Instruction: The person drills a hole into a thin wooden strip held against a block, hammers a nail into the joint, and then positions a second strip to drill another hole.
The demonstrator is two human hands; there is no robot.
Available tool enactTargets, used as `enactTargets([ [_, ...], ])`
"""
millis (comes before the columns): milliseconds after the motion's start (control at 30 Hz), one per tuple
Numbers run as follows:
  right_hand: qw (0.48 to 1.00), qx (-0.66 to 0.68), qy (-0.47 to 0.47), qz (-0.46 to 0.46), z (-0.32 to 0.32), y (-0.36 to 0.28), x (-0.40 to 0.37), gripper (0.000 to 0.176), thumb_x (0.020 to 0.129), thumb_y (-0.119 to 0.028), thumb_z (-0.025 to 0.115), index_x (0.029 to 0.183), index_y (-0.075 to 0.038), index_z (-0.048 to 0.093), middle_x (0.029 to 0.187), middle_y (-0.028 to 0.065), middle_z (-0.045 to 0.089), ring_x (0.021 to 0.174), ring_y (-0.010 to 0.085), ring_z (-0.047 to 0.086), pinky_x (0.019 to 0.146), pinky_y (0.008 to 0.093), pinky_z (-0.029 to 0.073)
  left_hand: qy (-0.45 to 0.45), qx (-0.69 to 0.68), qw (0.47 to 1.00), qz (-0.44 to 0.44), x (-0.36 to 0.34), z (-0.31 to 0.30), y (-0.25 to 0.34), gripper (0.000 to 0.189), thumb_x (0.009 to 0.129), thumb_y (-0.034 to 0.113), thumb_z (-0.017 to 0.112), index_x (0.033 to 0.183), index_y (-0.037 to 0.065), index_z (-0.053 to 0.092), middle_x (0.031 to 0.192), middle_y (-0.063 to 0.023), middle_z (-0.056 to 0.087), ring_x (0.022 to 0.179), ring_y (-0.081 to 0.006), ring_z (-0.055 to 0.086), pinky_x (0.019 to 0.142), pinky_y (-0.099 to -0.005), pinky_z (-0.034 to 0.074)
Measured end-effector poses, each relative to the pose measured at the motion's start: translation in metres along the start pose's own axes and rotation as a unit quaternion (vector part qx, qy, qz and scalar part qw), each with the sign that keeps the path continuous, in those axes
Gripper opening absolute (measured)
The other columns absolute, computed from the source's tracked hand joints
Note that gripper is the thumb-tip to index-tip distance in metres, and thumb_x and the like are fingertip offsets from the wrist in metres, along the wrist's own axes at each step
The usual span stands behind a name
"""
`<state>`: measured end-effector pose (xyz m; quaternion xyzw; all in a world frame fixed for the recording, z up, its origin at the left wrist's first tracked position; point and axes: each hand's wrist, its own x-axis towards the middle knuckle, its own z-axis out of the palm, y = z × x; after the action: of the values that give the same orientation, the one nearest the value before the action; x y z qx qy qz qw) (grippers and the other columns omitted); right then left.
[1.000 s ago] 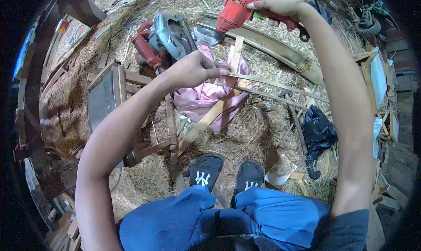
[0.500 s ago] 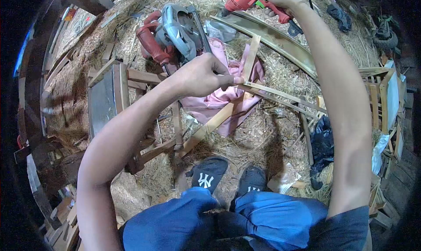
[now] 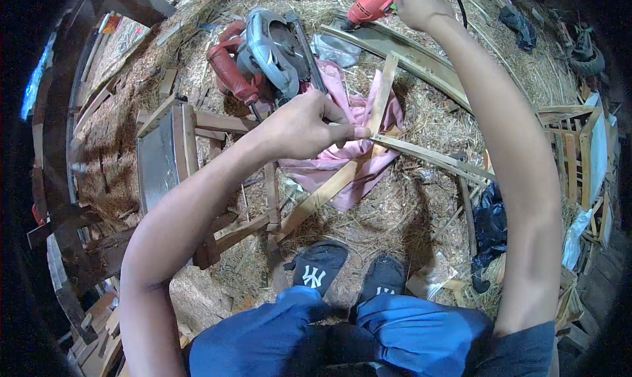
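My left hand (image 3: 313, 125) is closed in a pinch at the near end of a thin wooden strip (image 3: 431, 154), which runs off to the right. Against that end lies a longer wooden slat (image 3: 322, 198), slanting over a crumpled pink cloth (image 3: 339, 84); another light slat (image 3: 384, 87) rises from the same spot. Whether something tiny is between the fingertips I cannot make out. At the top edge my right hand (image 3: 424, 7) is wrapped round a red power drill (image 3: 370, 5), its nose pointing left and down. The drill's handle is partly cut off by the frame.
A circular saw (image 3: 270, 51) with a red handle rests beyond my left hand. Wooden frame pieces (image 3: 187, 140) stand at left. A long channel-shaped board (image 3: 415, 61) lies under my right forearm. Black plastic (image 3: 490, 222) and a slatted wooden piece (image 3: 579, 153) are at right. Straw and shavings cover the ground.
The drill and my right hand have shifted up, partly out of view. The whole scene has slid slightly right and down. My left hand keeps its pinch at the strip's end.
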<state>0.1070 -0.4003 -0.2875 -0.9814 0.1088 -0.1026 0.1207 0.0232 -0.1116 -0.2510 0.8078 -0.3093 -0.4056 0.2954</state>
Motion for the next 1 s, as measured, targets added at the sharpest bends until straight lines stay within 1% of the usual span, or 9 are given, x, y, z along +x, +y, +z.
enactTargets([
  [67,0.996,-0.082,0.029,-0.036,0.010,0.006,-0.006,0.028,0.094,-0.025,0.059,0.113,-0.011,0.073,0.118,0.0210,0.071,0.113,0.0362,0.068,0.096,0.0495,0.054,0.000,-0.004,1.000,0.002,0.000,0.000,0.002,0.053,0.096,0.037,0.073,0.067,-0.005,0.060,0.055,0.0043,0.040,0.056,-0.0059,0.033,0.051,-0.0341,0.026],
  [200,0.995,-0.090,-0.008,-0.048,0.006,0.014,-0.013,0.035,0.093,-0.024,0.060,0.125,-0.011,0.068,0.136,0.0194,0.063,0.124,0.0352,0.062,0.103,0.0477,0.050,0.001,0.006,1.000,-0.014,0.003,0.001,-0.004,0.051,0.095,0.038,0.074,0.069,-0.004,0.064,0.057,0.0038,0.043,0.057,-0.0067,0.036,0.053,-0.0343,0.030],
  [267,0.975,-0.052,-0.184,-0.113,-0.009,0.021,-0.011,0.049,0.092,-0.031,0.065,0.136,-0.012,0.061,0.149,0.0215,0.052,0.133,0.0364,0.056,0.107,0.0528,0.046,0.018,-0.007,1.000,0.003,0.003,0.002,-0.004,0.047,0.094,0.037,0.075,0.073,-0.004,0.068,0.058,0.0029,0.046,0.059,-0.0073,0.039,0.054,-0.0349,0.033],
  [300,0.976,-0.054,-0.182,-0.111,-0.012,0.023,-0.016,0.049,0.092,-0.031,0.065,0.136,-0.012,0.061,0.149,0.0215,0.052,0.133,0.0364,0.056,0.107,0.0528,0.046,0.018,-0.010,1.000,0.010,0.004,0.002,-0.003,0.044,0.094,0.035,0.074,0.076,-0.005,0.070,0.060,0.0033,0.048,0.060,-0.0075,0.042,0.054,-0.0344,0.034],
  [367,0.970,0.007,-0.048,-0.237,-0.017,0.028,-0.027,0.042,0.091,-0.019,0.071,0.131,-0.007,0.067,0.114,0.0225,0.072,0.109,0.0392,0.068,0.097,0.0461,0.053,0.013,0.002,1.000,0.009,0.006,-0.001,-0.002,0.044,0.094,0.035,0.075,0.075,-0.005,0.070,0.060,0.0040,0.048,0.059,-0.0071,0.042,0.054,-0.0334,0.034],
  [500,0.954,0.062,-0.032,-0.293,-0.054,0.030,-0.058,0.035,0.096,-0.019,0.063,0.129,-0.009,0.069,0.114,0.0226,0.072,0.107,0.0381,0.069,0.095,0.0453,0.054,0.004,0.019,1.000,-0.004,0.004,-0.005,0.006,0.042,0.093,0.035,0.075,0.073,-0.001,0.070,0.060,0.0061,0.048,0.056,-0.0053,0.041,0.050,-0.0305,0.032],
  [600,0.955,0.132,-0.020,-0.265,-0.082,0.040,-0.086,0.031,0.098,-0.019,0.063,0.126,-0.008,0.071,0.114,0.0224,0.072,0.105,0.0380,0.070,0.093,0.0446,0.054,0.014,0.015,1.000,-0.003,0.005,-0.002,0.003,0.041,0.094,0.035,0.073,0.074,0.000,0.071,0.060,0.0063,0.049,0.055,-0.0052,0.042,0.049,-0.0301,0.033],
  [667,0.954,0.138,-0.007,-0.265,-0.107,0.046,-0.109,0.029,0.099,-0.020,0.064,0.122,-0.006,0.072,0.110,0.0217,0.073,0.101,0.0356,0.072,0.091,0.0426,0.056,0.019,0.018,1.000,-0.009,0.006,-0.002,0.003,0.046,0.092,0.042,0.075,0.076,-0.001,0.075,0.057,-0.0032,0.056,0.056,-0.0124,0.049,0.055,-0.0347,0.041],
  [1000,0.980,0.145,-0.033,-0.135,-0.168,0.103,-0.238,0.025,0.097,-0.014,0.065,0.117,-0.002,0.074,0.101,0.0191,0.076,0.090,0.0288,0.075,0.083,0.0386,0.057,0.016,0.015,1.000,0.008,0.024,-0.004,-0.010,0.052,0.094,0.050,0.073,0.076,0.001,0.074,0.054,0.0046,0.048,0.050,-0.0061,0.040,0.048,-0.0312,0.033],
])
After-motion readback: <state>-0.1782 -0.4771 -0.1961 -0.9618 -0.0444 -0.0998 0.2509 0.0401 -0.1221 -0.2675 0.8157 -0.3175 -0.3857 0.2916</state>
